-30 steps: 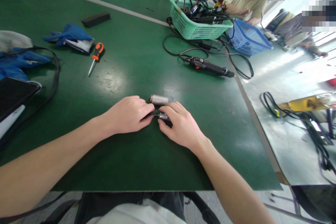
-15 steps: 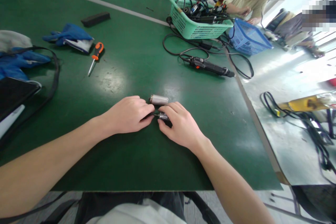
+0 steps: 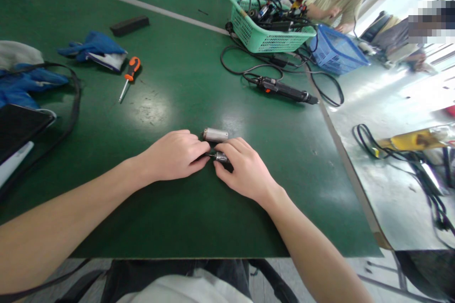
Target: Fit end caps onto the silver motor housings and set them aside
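My right hand point(image 3: 245, 165) is closed round a small dark metal cylinder point(image 3: 221, 156) with a thin shaft-like tip pointing left. Facing it, my left hand point(image 3: 181, 155) pinches a thin dark piece against that tip; its kind is hidden by the fingers. Both hands rest low over the green table point(image 3: 177, 222). Just beyond my fingertips a silver metal cylinder point(image 3: 215, 135) lies on its side, apart from the left hand and close to the right fingers.
An electric screwdriver point(image 3: 284, 90) with its cable lies ahead to the right, before a green basket point(image 3: 270, 42) of cables and tools. A blue basket point(image 3: 337, 52) stands beside it. Leftward are an orange-handled screwdriver point(image 3: 132, 70), a blue glove point(image 3: 94, 49) and a black block point(image 3: 130, 25).
My hands hold almost the same pose; the left fingertips have shifted very slightly right. In the background, a person's hand has moved a little.
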Available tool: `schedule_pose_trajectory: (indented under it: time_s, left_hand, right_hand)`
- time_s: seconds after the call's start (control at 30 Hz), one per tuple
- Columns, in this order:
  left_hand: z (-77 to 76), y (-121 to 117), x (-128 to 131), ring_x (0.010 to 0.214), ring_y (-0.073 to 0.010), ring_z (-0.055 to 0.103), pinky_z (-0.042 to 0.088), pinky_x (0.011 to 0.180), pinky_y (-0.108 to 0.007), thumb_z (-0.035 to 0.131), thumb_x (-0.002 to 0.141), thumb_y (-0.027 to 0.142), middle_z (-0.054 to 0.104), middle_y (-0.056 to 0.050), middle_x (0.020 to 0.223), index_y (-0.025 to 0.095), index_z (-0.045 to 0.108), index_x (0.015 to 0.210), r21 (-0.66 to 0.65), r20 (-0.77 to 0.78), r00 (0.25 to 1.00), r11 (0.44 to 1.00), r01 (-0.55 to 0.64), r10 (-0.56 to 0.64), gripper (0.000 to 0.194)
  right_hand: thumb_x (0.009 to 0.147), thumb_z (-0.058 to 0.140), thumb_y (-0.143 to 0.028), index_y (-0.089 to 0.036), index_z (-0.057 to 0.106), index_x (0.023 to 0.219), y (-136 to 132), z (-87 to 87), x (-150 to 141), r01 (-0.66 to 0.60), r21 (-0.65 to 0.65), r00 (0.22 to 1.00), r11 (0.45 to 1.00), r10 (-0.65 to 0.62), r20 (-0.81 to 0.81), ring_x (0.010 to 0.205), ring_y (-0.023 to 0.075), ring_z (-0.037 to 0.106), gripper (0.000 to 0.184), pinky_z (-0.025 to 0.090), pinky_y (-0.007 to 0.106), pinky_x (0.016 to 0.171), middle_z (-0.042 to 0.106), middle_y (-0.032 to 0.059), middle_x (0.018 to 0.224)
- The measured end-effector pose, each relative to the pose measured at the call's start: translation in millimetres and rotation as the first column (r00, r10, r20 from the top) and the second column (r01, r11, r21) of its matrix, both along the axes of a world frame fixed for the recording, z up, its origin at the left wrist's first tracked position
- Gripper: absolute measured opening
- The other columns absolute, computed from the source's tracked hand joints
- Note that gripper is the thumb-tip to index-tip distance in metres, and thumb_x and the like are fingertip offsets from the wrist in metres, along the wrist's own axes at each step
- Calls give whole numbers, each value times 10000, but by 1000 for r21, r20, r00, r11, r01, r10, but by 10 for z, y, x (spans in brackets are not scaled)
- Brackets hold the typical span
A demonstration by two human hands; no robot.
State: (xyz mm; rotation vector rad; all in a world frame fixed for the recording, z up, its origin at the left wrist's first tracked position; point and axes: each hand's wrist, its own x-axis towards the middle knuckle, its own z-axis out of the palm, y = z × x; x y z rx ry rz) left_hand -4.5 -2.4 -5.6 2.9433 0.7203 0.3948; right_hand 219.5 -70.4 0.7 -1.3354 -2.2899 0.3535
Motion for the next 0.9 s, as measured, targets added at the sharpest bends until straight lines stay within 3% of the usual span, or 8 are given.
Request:
schedule_pose_trajectory:
  time_s: [0.57, 0.77, 0.9]
  left_hand:
    - [13, 2, 0, 665, -186, 622, 448, 684, -334, 513, 1037, 334, 678, -38, 736, 173, 699, 875, 31, 17, 999, 999, 27, -27, 295]
    - [32, 10, -8, 642, -188, 601, 423, 660, -333, 577, 1023, 480, 664, -40, 712, 168, 675, 811, 41, 2, 1000, 999, 17, -18, 390]
    - [34, 6, -10, 642, -181, 596, 419, 655, -322, 588, 1003, 559, 662, -39, 711, 168, 684, 815, 8, 7, 1000, 1000, 16, -16, 444]
  right_hand:
    - [973, 603, -194, -204, 656, 1160, -3, 32, 15, -51, 1, 999, 999, 51, 8, 1074, 292, 642, 195, 554, 476, 972, 716, 111, 1139]
    - [1060, 485, -182, -222, 686, 1242, -56, 214, 54, -205, -11, 958, 979, 203, 203, 1075, 263, 609, 274, 565, 440, 935, 662, 124, 1188]
    - [1037, 503, -150, -256, 709, 1184, -65, 326, 163, -172, -44, 937, 984, 178, 299, 1042, 257, 604, 274, 575, 421, 887, 645, 105, 1119]
